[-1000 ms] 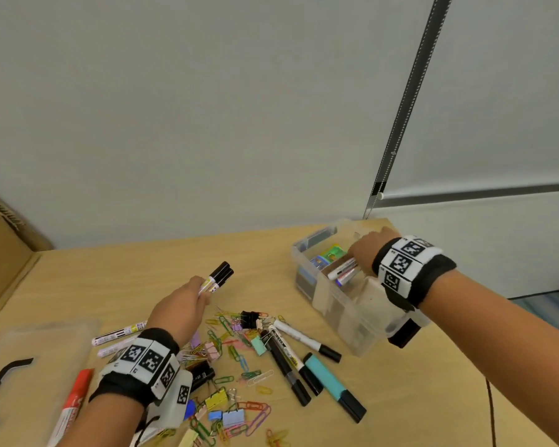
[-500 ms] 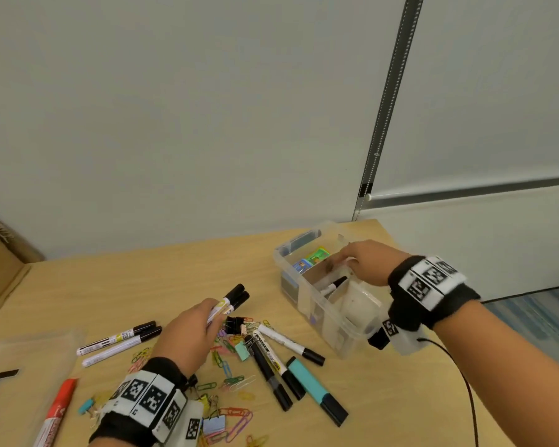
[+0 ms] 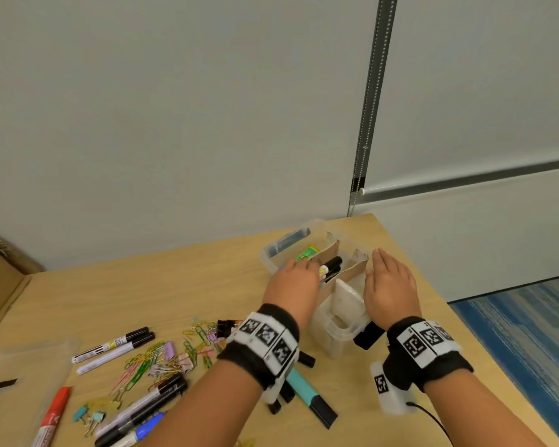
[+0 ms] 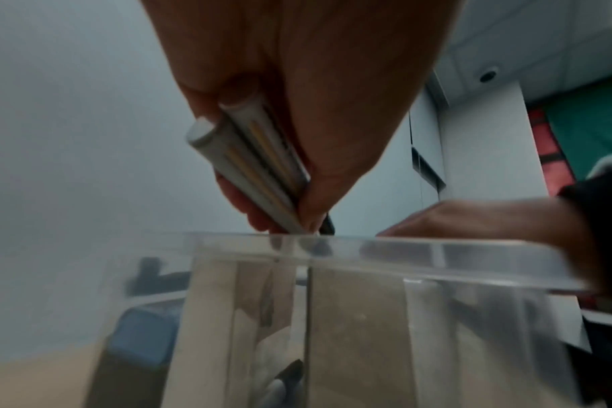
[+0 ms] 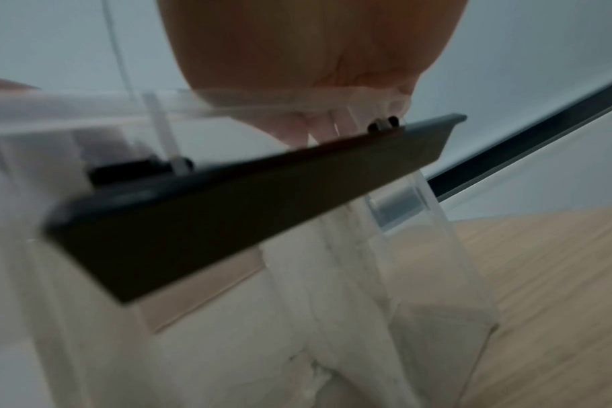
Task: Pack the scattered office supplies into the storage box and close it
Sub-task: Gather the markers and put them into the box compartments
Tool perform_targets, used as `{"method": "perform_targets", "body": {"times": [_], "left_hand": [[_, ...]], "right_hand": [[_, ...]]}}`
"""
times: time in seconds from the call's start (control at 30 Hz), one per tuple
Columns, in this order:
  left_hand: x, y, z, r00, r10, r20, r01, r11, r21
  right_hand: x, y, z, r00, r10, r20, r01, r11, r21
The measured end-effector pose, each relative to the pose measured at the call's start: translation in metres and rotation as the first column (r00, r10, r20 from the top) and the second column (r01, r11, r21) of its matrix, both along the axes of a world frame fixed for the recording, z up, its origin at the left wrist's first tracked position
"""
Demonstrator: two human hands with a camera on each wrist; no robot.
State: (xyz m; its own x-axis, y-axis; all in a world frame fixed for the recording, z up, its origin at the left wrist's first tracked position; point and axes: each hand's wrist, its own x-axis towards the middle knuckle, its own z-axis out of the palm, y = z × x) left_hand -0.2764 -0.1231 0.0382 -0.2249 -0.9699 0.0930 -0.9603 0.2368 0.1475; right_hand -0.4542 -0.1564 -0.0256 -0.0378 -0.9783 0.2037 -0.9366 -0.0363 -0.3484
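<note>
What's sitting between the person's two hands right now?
In the head view, the open storage box lies between the left hand and right hand: its cardboard dividers and the markers the left hand holds.

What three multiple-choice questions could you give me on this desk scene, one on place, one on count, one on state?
1. Where is the lid?
A. on the box
B. on the table, far left
C. in the right hand

2. How many markers does the left hand hold?
A. two
B. four
C. none

3. How is the right hand?
A. fist
B. gripping a marker
C. fingers straight, by the box

B: the lid lies flat at the left edge.
A: two markers show side by side in the wrist view.
C: flat fingers, nothing held.
</note>
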Motion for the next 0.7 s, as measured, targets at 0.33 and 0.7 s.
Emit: {"method": "perform_targets", "body": {"times": [0.33, 0.7], "left_hand": [[-0.019, -0.058, 0.001, 0.999, -0.024, 0.03, 0.012, 0.937, 0.348], [0.056, 0.012, 0.003, 0.855, -0.03, -0.518, 0.03, 1.0, -0.009]], "right_hand": [[0.001, 0.001, -0.002, 1.0, 0.001, -0.005, -0.002, 0.999, -0.039], [0.002, 0.005, 0.008, 1.0, 0.006, -0.025, -0.005, 0.998, 0.063]]}}
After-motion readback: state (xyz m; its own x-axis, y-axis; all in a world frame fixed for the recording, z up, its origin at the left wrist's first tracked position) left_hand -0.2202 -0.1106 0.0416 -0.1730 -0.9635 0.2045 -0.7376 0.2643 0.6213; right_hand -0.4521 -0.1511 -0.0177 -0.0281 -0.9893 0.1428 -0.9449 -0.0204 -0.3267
